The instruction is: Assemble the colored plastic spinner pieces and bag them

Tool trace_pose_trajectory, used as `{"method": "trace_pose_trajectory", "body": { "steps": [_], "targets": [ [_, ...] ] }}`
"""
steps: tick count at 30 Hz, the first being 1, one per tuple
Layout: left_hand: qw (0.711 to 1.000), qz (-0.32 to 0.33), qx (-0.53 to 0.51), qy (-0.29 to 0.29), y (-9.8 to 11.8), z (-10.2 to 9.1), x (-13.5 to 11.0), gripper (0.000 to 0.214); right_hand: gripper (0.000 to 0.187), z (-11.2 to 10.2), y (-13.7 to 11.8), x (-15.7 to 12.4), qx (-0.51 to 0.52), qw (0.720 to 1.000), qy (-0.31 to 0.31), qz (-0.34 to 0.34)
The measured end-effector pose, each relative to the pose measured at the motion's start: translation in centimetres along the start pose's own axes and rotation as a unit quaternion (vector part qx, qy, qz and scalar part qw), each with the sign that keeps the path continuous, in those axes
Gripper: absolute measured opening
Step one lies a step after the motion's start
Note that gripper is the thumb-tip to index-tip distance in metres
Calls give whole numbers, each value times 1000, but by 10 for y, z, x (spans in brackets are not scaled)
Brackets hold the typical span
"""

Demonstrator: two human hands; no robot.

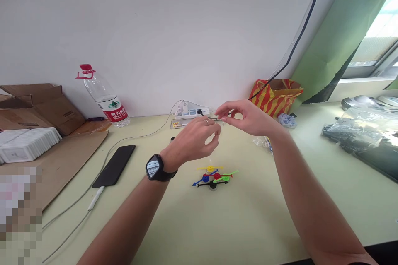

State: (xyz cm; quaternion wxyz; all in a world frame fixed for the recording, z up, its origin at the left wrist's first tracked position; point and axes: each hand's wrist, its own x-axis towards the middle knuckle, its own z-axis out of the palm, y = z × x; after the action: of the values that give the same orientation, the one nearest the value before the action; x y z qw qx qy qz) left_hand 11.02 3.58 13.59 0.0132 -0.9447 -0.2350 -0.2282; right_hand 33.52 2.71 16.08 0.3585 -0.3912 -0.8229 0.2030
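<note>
My left hand (197, 138), with a ring and a black watch (154, 167), is raised over the table, fingers curled and thumb close to the fingertips. Just right of it, my right hand (241, 116) has thumb and forefinger in a pinch. Whatever either hand holds is too small or hidden to make out. A dark cable runs behind the fingers. Below the hands lies a cluster of plastic arrow spinners: yellow (210, 169), red (217, 176), blue (205, 178), green (226, 178) and black (213, 184). Neither hand touches them.
Against the wall sit a power strip (192, 111) and a striped paper bag (275, 97). To the left are a phone (114, 165) on a cable, a water bottle (107, 99), a cardboard box (37, 107) and stacked white frames (29, 143). Plastic-wrapped items (363, 128) lie right.
</note>
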Motion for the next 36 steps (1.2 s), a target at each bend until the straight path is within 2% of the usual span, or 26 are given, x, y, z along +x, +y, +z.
{"method": "trace_pose_trajectory", "body": {
  "steps": [8,11,13,16,18,20,23,25,27,31,33,36],
  "targets": [
    [999,-15,-30,19,-6,2,-1,20,19,-3,0,-6,-63,995,-77,3],
    [998,-31,-50,20,-8,4,-2,19,13,0,6,-5,-75,994,-78,7],
    [996,-42,-75,40,-11,7,-2,16,10,1,9,-4,-69,995,-66,9],
    [979,-77,-135,129,-19,13,-3,16,8,1,9,-3,-41,999,-31,-6],
    [950,-135,-198,200,-28,19,-3,31,8,-2,8,-3,-14,999,23,-27],
    [913,-195,-279,225,-40,25,-4,42,7,-4,7,-4,5,996,76,-40],
    [880,-235,-378,164,-58,36,-8,51,6,-3,6,-2,23,995,83,-44],
    [868,-236,-423,107,-66,44,-12,59,7,-1,5,-1,41,995,71,-48],
    [854,-224,-468,45,-69,53,-16,68,8,0,3,0,66,992,88,-55],
    [783,-188,-592,-28,-63,72,-19,84,9,2,4,0,110,986,112,-60],
    [760,-185,-622,-44,-57,81,-19,82,9,3,10,2,117,985,108,-59],
    [750,-203,-626,-70,-52,92,-19,60,14,8,22,6,83,986,137,-54]
  ]
}}
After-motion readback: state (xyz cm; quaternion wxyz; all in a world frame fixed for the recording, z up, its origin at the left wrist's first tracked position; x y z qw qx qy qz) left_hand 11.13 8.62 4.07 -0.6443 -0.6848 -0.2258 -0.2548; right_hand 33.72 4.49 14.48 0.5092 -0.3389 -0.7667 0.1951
